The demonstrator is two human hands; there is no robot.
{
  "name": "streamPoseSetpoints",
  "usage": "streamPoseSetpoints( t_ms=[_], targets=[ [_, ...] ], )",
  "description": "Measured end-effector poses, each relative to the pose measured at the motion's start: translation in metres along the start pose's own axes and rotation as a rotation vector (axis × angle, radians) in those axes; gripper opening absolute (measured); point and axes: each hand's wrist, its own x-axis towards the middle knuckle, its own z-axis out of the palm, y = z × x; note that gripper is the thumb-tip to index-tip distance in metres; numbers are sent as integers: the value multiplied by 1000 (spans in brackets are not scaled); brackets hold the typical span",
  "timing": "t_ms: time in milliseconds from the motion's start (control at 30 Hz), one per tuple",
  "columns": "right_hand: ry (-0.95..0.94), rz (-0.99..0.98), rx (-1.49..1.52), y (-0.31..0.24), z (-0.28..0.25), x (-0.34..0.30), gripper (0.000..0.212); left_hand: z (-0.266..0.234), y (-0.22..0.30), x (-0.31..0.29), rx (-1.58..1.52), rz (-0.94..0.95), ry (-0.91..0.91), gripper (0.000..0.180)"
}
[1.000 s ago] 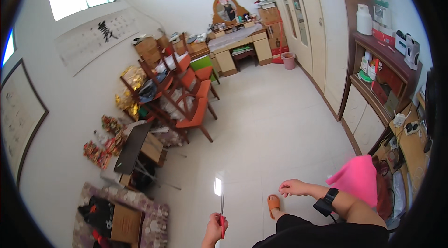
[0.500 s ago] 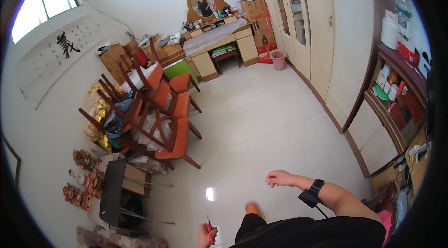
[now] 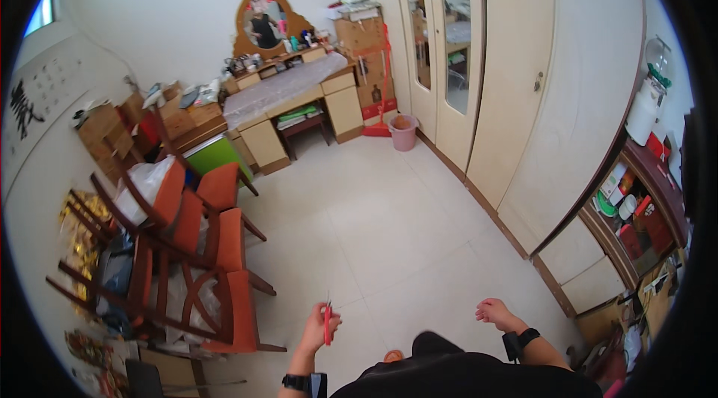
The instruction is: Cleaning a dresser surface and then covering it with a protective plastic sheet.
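Note:
Low in the head view, my left hand is closed around a pair of red-handled scissors. Their thin metal tip points up, away from me. My right hand hangs over the pale tiled floor on the right, fingers loosely bent and slightly apart, with nothing visible in it. Each wrist wears a black strap with a small dark box. Between the hands, a foot shows beneath my dark clothing.
Stacked orange-seated wooden chairs stand along the left. Ahead is a dressing table with a round mirror, beside cardboard boxes and a pink bucket. Tall cream wardrobe doors and a low cabinet line the right.
My view has swung right and moved toward the dressing table. My left hand has risen further into view with the scissors. My right hand sits lower and further right.

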Motion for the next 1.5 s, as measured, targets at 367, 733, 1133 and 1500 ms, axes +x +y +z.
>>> streamPoseSetpoints(
  t_ms=[367,733,1133,1500],
  targets=[
    [154,125,576,-163,-6,248,9,-10,76,310,-166,-147,-254,43],
    [-241,-311,256,-577,91,505,15,-59,180,528,-391,-161,2,55],
    [-364,-319,273,-833,124,733,26,-84,274,887,-602,-16,-56,55],
    [-482,-254,386,-1000,171,955,51,-75,366,1105,-502,-58,-128,55]
  ],
)
